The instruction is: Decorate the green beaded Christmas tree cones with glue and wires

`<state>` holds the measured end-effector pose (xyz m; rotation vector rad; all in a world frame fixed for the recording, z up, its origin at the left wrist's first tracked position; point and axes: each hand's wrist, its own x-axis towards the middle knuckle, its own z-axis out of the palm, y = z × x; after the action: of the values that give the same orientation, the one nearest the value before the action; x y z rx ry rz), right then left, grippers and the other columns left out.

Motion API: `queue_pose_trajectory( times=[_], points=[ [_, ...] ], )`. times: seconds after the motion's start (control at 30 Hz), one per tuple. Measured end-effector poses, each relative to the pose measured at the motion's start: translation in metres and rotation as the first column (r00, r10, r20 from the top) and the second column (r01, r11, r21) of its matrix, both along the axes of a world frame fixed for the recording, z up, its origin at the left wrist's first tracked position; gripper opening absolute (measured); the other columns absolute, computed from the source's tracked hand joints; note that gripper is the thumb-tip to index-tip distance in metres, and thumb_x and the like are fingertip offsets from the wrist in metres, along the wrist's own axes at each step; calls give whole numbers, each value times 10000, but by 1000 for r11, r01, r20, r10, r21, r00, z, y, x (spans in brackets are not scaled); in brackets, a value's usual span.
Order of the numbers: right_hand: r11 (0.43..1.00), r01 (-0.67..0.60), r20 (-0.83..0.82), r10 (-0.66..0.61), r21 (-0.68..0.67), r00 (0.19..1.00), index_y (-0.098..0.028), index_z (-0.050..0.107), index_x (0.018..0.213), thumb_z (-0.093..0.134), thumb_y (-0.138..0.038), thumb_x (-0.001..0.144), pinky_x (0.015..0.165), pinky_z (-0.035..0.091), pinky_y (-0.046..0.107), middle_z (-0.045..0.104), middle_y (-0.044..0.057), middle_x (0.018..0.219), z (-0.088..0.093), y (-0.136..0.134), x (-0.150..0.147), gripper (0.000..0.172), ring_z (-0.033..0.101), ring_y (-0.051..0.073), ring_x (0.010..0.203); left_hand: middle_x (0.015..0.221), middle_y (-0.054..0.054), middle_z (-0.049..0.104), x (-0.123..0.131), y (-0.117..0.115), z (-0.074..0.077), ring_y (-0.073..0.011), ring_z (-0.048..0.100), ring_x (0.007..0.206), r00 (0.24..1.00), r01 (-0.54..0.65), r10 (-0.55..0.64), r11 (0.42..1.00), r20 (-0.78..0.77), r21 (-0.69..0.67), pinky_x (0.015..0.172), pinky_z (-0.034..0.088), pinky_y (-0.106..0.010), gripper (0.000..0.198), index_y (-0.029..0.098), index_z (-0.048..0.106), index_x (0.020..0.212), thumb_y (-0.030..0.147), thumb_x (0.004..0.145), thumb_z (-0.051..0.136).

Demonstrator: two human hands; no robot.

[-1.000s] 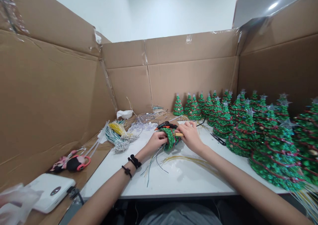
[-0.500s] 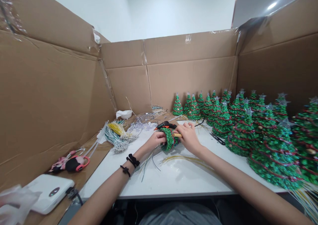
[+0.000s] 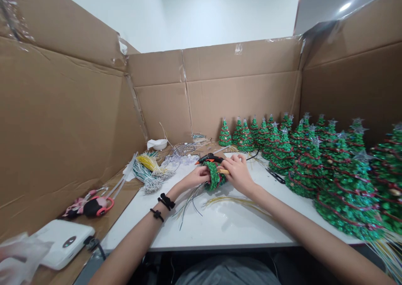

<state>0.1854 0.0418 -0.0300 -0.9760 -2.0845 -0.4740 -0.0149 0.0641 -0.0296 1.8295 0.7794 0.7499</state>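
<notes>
Both the left hand (image 3: 197, 177) and right hand (image 3: 238, 174) are curling their fingers closed around a beaded green tree (image 3: 215, 177), which is lying sideways, barely shifted since earlier, just below a glue gun (image 3: 209, 158). Loose wires (image 3: 188, 201) are trailing toward the front edge of the white table (image 3: 220, 230).

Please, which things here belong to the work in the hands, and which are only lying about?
In the work: the left hand; the right hand; the small green tree; the yellow stick; the trailing wires; the glue gun.

Lying about: the white bowl; the scissors; the white box.
</notes>
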Motion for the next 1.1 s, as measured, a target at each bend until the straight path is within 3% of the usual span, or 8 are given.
queue_pose_trajectory(
  times=[0.2, 0.57, 0.8, 1.0, 1.1],
  points=[
    [1000, 4, -13, -3, 16, 1000, -187, 547, 761, 441, -263, 922, 823, 226, 355, 571, 22, 749, 1, 1, 3, 208, 405, 197, 782, 831, -57, 675, 4, -2, -6, -136, 561, 689, 997, -64, 64, 998, 52, -1, 662, 432, -248, 319, 121, 664, 981, 318, 731, 645],
    [996, 32, 74, -38, 78, 997, -184, 571, 773, 443, -262, 930, 823, 242, 355, 571, 33, 748, 5, -7, -9, 217, 408, 203, 780, 772, -26, 663, -1, 1, -7, -152, 531, 708, 999, -18, 19, 1000, -42, 17, 642, 418, -245, 266, 138, 692, 889, 309, 689, 652],
    [990, 26, 158, -48, 141, 986, -180, 580, 768, 437, -280, 935, 837, 241, 363, 571, 50, 767, 3, -9, -15, 241, 420, 221, 824, 790, -15, 642, -4, 6, -10, -157, 510, 738, 999, -31, 31, 1000, -18, 4, 659, 417, -250, 234, 141, 674, 850, 235, 637, 652],
    [998, 46, 68, -49, 37, 997, -189, 582, 788, 450, -235, 915, 817, 256, 367, 568, 46, 781, 4, -3, -6, 189, 409, 215, 807, 673, 9, 583, 2, -6, 0, -105, 450, 603, 999, -36, 38, 998, 30, -59, 567, 356, -218, 276, 138, 643, 938, 256, 689, 630],
    [998, 57, 21, -57, 7, 998, -191, 578, 788, 476, -216, 889, 784, 272, 357, 554, 46, 797, 4, 2, 2, 146, 404, 220, 825, 579, 42, 515, 8, -12, 2, -73, 380, 521, 992, -104, 109, 992, 58, -76, 517, 305, -205, 288, 122, 640, 935, 283, 696, 640]
  ],
)
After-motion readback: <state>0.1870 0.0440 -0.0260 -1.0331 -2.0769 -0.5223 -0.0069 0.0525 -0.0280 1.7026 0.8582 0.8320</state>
